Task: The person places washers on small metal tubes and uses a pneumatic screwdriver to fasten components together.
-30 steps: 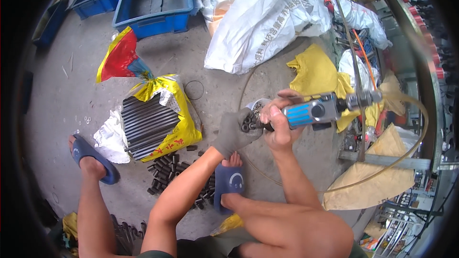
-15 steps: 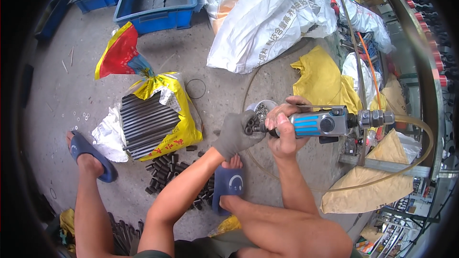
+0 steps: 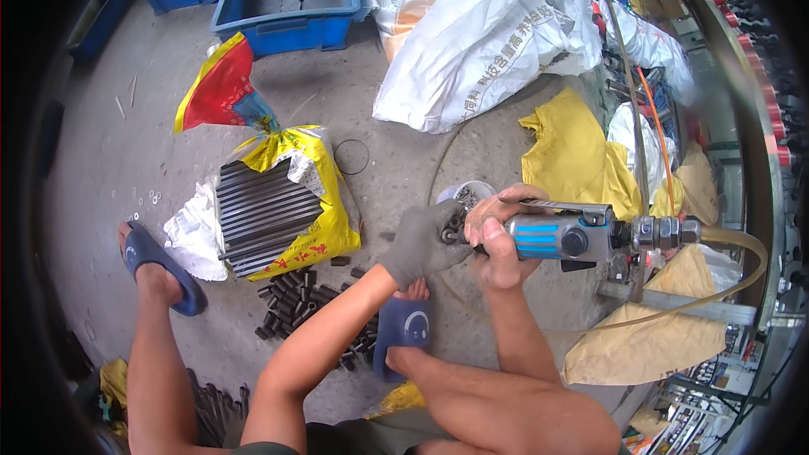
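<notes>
My right hand (image 3: 503,240), bare, is wrapped round a grey air tool (image 3: 552,238) with blue stripes, held level with its nose toward the left. My left hand (image 3: 419,244), in a grey glove, is closed on small dark metal sleeves (image 3: 452,227) right at that nose. The fingers of both hands nearly meet and hide the tool's tip. Just beyond the hands stands a small white tub (image 3: 444,193) of small metal pieces. A clear hose (image 3: 742,240) curves away from the tool's rear fitting.
Dark short tubes (image 3: 295,303) lie heaped between my feet. Long dark rods fill a yellow bag (image 3: 341,227) at left. Blue crates (image 3: 286,34) and a white sack (image 3: 455,59) stand at the back. Yellow sacking (image 3: 565,147) and a metal rack (image 3: 742,76) are at right.
The view has shifted slightly. Both hands sit a little lower, with the air tool and the sleeves still held; the left fingers have turned slightly around the sleeves.
</notes>
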`<state>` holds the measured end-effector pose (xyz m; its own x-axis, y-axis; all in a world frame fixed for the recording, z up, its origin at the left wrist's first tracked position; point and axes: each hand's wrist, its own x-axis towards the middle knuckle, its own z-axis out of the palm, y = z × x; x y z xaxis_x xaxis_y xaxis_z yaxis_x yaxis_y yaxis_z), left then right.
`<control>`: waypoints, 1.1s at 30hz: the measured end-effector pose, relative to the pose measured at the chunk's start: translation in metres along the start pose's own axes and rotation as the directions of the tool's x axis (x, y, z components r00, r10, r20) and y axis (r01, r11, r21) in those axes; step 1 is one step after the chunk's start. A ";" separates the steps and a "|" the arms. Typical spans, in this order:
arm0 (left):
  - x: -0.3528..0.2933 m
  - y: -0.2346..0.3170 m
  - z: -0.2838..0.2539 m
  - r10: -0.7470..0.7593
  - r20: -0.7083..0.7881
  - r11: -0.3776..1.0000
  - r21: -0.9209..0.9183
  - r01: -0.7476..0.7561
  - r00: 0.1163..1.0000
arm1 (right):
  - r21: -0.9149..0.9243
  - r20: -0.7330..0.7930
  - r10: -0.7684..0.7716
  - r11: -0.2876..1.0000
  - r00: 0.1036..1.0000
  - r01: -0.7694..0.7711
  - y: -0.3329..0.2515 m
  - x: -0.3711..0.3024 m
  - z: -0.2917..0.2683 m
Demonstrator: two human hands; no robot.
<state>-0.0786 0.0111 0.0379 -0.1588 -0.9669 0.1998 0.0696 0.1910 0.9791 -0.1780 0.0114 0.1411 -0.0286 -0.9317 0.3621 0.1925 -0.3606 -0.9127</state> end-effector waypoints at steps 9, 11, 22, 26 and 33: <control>-0.003 -0.018 -0.006 -0.049 0.331 0.960 -0.246 0.136 0.942 | -0.064 -0.068 0.020 0.998 0.997 -0.024 0.003 0.010 -0.012; -0.005 -0.021 -0.005 -0.066 0.308 0.952 -0.265 0.153 0.949 | -0.075 -0.090 0.026 0.997 0.996 -0.033 0.005 0.010 -0.015; -0.003 -0.031 -0.010 -0.087 0.296 0.939 -0.295 0.178 0.951 | -0.041 -0.152 0.034 0.998 0.988 -0.041 0.005 0.013 -0.032; -0.004 -0.033 -0.012 -0.094 0.298 0.934 -0.304 0.187 0.950 | -0.060 -0.122 0.023 0.998 0.992 -0.031 0.006 0.011 -0.025; -0.004 -0.023 -0.009 -0.092 0.285 0.899 -0.387 0.202 0.954 | -0.001 -0.141 -0.026 1.000 0.990 0.026 0.010 0.010 -0.020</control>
<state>-0.0708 0.0089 0.0142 -0.4386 -0.8918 0.1111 0.4118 -0.0896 0.9068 -0.1959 -0.0020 0.1321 -0.1718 -0.9190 0.3548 0.1907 -0.3844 -0.9033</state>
